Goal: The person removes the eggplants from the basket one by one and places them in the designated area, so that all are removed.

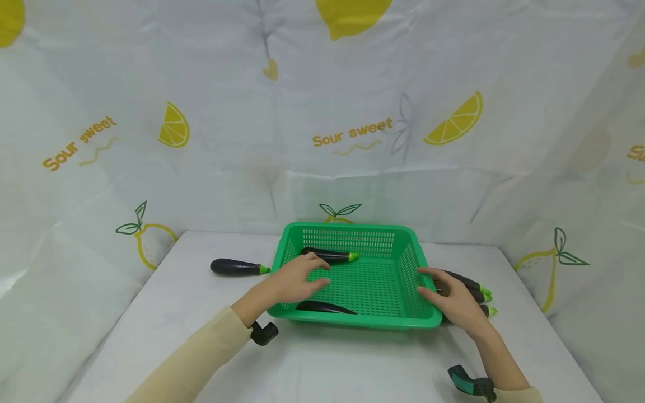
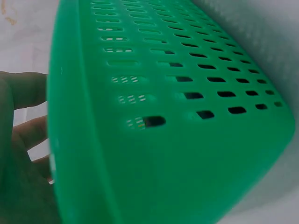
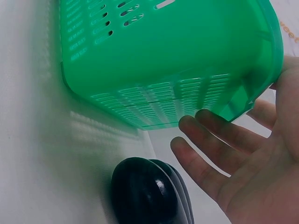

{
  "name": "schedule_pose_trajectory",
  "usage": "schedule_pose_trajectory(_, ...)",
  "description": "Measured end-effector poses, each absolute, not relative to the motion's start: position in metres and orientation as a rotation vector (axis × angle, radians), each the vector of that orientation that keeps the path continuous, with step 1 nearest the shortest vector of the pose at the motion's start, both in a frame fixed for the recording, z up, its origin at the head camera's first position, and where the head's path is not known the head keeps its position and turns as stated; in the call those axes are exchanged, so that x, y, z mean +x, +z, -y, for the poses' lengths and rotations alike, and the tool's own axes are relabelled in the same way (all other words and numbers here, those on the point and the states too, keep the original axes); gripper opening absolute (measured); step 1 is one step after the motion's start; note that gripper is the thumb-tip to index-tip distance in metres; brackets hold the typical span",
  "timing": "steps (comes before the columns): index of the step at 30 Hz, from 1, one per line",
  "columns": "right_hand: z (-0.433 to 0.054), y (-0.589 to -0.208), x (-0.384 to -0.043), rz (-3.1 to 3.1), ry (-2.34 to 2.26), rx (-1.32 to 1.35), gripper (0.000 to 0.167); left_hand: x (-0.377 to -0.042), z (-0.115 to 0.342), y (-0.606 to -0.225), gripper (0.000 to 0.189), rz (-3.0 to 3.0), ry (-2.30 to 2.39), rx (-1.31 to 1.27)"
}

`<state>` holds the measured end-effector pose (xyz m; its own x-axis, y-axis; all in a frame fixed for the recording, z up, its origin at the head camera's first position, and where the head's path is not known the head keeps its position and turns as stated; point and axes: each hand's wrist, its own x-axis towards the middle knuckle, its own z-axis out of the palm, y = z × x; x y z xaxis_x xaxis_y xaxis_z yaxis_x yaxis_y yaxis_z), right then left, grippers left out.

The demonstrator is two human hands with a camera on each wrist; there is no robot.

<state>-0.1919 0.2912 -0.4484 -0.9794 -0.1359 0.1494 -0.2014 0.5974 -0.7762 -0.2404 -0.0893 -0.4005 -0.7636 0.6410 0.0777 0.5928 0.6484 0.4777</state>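
A green plastic basket [image 1: 353, 320] with slotted walls stands on the white table. One eggplant [image 1: 330, 256] lies inside at the back left, and another eggplant [image 1: 325, 307] along the front wall. My left hand [image 1: 297, 278] is over the basket's left side, fingers spread and lightly bent, nothing held. At the right rim is my right hand [image 1: 453, 299], its thumb and index finger reaching over the edge. The right wrist view shows its other fingers [image 3: 201, 170] loosely extended outside the wall, above dark eggplants [image 3: 145, 191].
A single eggplant [image 1: 239, 267] lies left of the basket, its green stem toward the basket wall. Several eggplants [image 1: 466, 280] lie together on the right, partly hidden by the right hand. A lemon-print sheet [image 1: 242, 184] hangs behind the table [image 1: 302, 369].
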Motion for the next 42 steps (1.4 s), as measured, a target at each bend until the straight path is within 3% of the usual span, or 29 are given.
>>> schedule_pose_trajectory(10,-0.29,-0.448,-0.192,2.729,1.376,0.293,0.057,-0.246,0.079,-0.41,0.045,-2.631,0.723,0.995)
schedule_pose_trajectory(42,-0.291,-0.446,-0.19,2.734,1.378,0.284,0.058,-0.251,0.07,-0.433,0.04,-2.395,0.603,0.835)
